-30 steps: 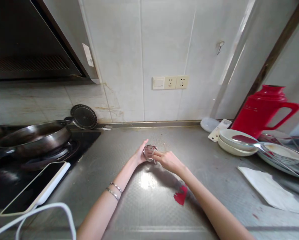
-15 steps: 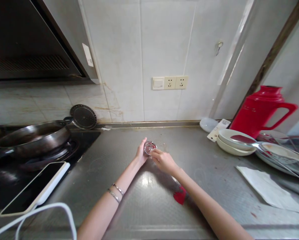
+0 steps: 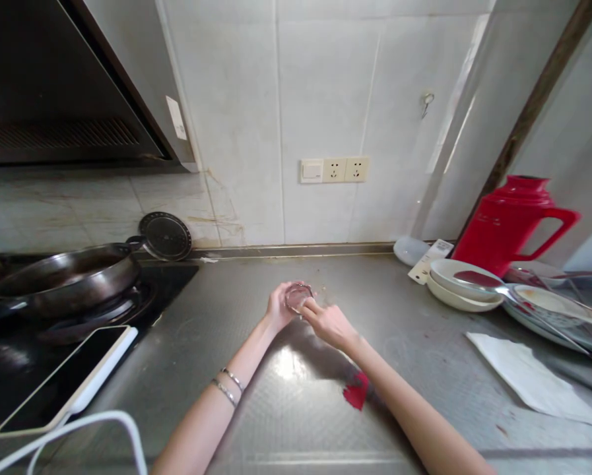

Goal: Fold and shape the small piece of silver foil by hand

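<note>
My left hand [image 3: 278, 309] is wrapped round the left side of a small clear glass [image 3: 298, 295], held above the steel counter [image 3: 280, 422]. At the glass's near right rim, the fingers of my right hand [image 3: 329, 323] are pinched together. Whatever they hold, if anything, is too small to name. A red scrap [image 3: 356, 390] lies on the counter beside my right forearm.
On the left are a pan [image 3: 72, 280] on the stove and a phone [image 3: 68, 382] with a white cable [image 3: 102, 415]. On the right stand a red thermos [image 3: 508, 227], stacked bowls [image 3: 464, 301] and a white cloth [image 3: 528, 376].
The glass is tipped a little differently, with its opening facing me more. My right fingers have shifted slightly at its rim. The camera view has moved slightly.
</note>
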Tool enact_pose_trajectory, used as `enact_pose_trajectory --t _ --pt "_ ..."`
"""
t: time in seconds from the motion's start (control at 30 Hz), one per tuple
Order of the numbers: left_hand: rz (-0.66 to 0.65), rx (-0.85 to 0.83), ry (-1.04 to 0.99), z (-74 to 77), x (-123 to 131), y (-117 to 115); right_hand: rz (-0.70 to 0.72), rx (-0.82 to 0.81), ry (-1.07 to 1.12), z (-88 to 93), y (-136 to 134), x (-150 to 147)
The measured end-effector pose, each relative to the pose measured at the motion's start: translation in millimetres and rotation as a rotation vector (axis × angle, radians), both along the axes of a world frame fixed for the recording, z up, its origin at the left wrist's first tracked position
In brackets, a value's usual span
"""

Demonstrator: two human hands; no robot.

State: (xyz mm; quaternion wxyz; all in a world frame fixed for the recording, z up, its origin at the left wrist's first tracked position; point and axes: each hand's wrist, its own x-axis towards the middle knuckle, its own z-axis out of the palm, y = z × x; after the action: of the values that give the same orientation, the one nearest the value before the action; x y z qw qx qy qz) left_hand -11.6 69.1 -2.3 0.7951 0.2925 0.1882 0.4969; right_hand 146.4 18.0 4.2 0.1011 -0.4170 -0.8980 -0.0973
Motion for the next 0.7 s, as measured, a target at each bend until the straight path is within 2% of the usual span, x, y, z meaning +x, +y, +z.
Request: enact_pose_trajectory --t 0.1,0.17,0.33,0.5,0.7 --pt "-0.151 -0.019 0.091 -1.5 -12 5 0.091 0.018 -0.039 2.3 1 6" --pt "-0.183 -0.042 0.195 -3.4 -15 8 0.127 0.024 -0.035 3.9 2 7" --pt "-0.004 -0.052 0.260 -6.2 -10 11 0.082 0.058 0.037 8.4 5 7" --pt "0.105 -0.025 0.259 -4.2 -6 10 0.008 0.087 0.068 8.7 1 0" --pt "0.214 0.084 0.273 -3.2 -1 9 -0.101 0.004 0.106 7.9 -5 -11"
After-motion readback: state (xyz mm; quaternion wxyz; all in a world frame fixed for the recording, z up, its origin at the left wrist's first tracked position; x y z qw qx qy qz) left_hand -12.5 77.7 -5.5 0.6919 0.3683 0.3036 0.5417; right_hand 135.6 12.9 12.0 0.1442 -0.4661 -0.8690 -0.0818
